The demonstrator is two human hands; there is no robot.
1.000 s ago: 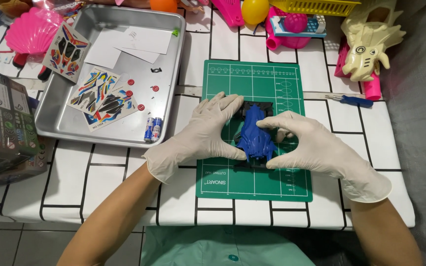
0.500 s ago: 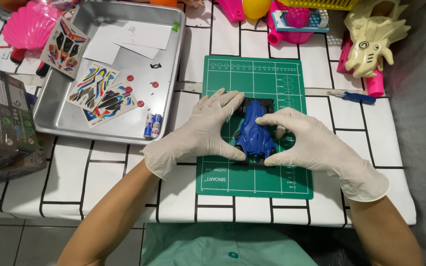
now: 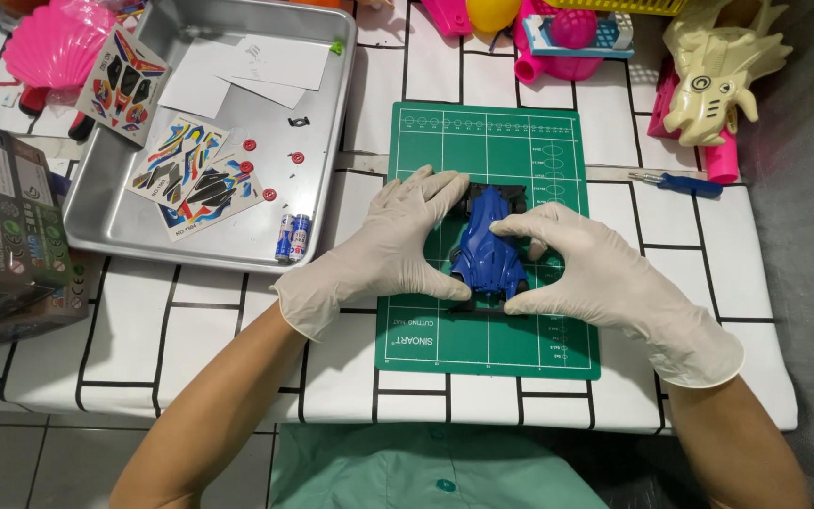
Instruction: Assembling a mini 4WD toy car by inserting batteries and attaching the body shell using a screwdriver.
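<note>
Blue toy car sits on the green cutting mat, nose toward the person, roughly mid-mat, black wheels showing at its far end and a black part at its near end. Both hands wear pale gloves. Left hand cups the car's left flank, fingers curled round the far wheel and thumb pressed low along the side; right hand mirrors it on the other flank, fingers laid over the body, thumb at the near end. So both hands are closed on the car, gripping it between them, not lifting it clear as far as can be seen. Against the views 1 s and 0.5 s ago: the car lay a little skewed under the fingers, now it reads straight and more of the blue shell is uncovered; the hands have shifted only slightly, grip kept. Judgement: shell is being pressed or seated onto the chassis, and it looks nearly squared up. Outward: metal tray left of the mat, holding 3 sticker sheets, white papers, small red discs and 2 batteries. Blue-handled screwdriver lies right of the mat. Cream toy creature at far right, pink shell toy far left, a printed box at the left edge.
</note>
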